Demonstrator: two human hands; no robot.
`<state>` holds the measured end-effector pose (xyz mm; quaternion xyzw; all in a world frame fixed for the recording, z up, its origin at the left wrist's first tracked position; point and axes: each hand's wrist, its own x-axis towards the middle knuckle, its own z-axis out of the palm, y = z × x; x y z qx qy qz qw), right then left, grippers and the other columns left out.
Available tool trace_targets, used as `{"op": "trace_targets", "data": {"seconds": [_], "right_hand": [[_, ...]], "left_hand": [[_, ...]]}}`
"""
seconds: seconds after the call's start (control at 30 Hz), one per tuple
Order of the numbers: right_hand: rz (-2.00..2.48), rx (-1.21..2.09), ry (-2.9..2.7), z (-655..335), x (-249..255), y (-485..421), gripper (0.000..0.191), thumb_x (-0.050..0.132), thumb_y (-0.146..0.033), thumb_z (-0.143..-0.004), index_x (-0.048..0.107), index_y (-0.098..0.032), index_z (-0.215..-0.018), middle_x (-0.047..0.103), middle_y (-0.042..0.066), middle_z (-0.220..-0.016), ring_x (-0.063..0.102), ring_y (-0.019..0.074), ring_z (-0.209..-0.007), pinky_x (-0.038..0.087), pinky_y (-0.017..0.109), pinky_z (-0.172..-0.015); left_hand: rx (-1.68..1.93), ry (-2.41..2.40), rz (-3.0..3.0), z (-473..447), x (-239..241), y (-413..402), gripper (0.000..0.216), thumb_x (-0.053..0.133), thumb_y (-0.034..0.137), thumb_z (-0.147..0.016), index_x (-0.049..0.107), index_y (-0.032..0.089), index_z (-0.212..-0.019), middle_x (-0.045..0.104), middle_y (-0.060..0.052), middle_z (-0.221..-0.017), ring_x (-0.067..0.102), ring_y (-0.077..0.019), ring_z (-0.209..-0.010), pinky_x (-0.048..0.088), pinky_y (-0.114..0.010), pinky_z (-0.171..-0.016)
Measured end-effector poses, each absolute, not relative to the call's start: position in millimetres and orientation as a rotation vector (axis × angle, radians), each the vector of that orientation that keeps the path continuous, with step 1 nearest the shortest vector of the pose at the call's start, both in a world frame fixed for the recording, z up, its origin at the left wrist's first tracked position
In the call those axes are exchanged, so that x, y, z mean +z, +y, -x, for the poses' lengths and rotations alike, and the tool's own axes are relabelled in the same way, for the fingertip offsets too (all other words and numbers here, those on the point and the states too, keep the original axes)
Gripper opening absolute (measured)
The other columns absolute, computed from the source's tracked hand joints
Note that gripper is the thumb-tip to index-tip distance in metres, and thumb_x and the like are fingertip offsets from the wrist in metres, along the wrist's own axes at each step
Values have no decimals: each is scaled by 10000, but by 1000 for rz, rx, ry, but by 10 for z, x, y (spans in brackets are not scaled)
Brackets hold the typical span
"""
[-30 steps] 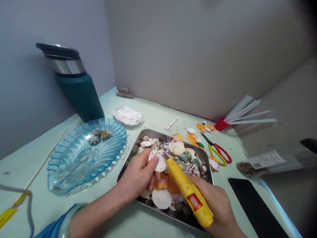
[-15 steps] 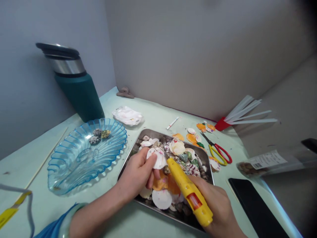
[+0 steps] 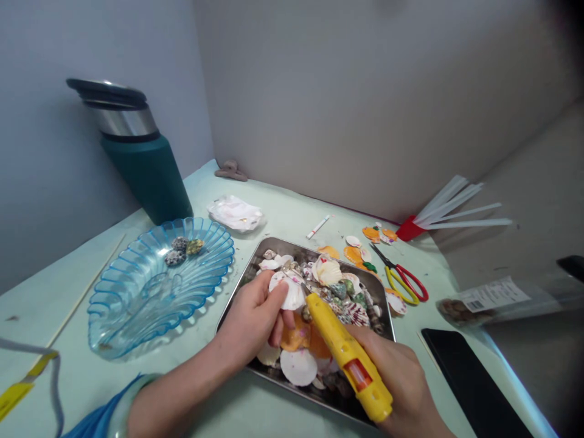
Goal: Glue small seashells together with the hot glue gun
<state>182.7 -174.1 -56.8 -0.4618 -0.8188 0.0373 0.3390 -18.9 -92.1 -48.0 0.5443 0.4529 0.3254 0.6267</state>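
Between the thumb and fingers of my left hand (image 3: 255, 313) is a white scallop shell (image 3: 292, 294) with small pink marks. My right hand (image 3: 396, 371) is wrapped round a yellow hot glue gun (image 3: 344, 350), whose narrow tip points at the right edge of that shell; whether the two touch I cannot make out. Both hands are over a metal tray (image 3: 232, 301) heaped with shells. A white round shell (image 3: 298, 367), an orange shell (image 3: 292, 336) and several green snail shells (image 3: 338, 289) lie in it. The glue gun's trigger is hidden by my fingers.
Left of the tray stands a blue glass shell-shaped dish (image 3: 132, 304), with a green bottle (image 3: 146, 170) behind. Scissors (image 3: 401, 277), loose orange shells (image 3: 352, 253), a red cup (image 3: 409, 228) of glue sticks and a black phone (image 3: 469, 377) are to the right. A white packet (image 3: 235, 213) lies behind.
Almost everything holds still. The glue gun's tip end has shifted very slightly left, and the scallop shell stays in my left hand.
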Motion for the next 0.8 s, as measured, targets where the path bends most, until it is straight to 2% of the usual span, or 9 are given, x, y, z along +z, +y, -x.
{"op": "trace_targets", "data": {"seconds": [0.17,0.33,0.57,0.8], "right_hand": [[1154,102,-2120,-1814,-570,-1738,210,460,-294,-940,495,-186,-1116,729,55,-796,714,165,-640,520,225,-535],[1163,146,-2144,-1814,-583,-1743,207,463,-307,-942,513,-177,-1096,719,54,-794,707,167,-640,523,236,-545],[1174,148,-2151,-1832,-613,-1746,220,454,-310,-950,509,-174,-1115,708,53,-785,699,168,-636,523,240,-552],[1185,139,-2156,-1828,-626,-1751,235,434,-326,-956,503,-173,-1120,704,61,-774,695,176,-625,519,254,-539]], "left_hand": [[694,1042,-1253,192,-476,-921,244,435,422,-897,414,205,-787,599,38,-534,426,-65,-338,266,-170,-378],[656,1046,-1309,183,-462,-940,242,411,429,-903,395,222,-777,598,43,-539,447,-85,-364,316,-188,-402],[589,1129,-1534,166,-373,-963,237,410,370,-904,364,234,-716,487,87,-430,461,-102,-374,323,-195,-418],[602,1139,-1668,177,-362,-952,241,391,313,-901,355,231,-677,525,76,-468,511,-116,-434,343,-220,-500]]}}
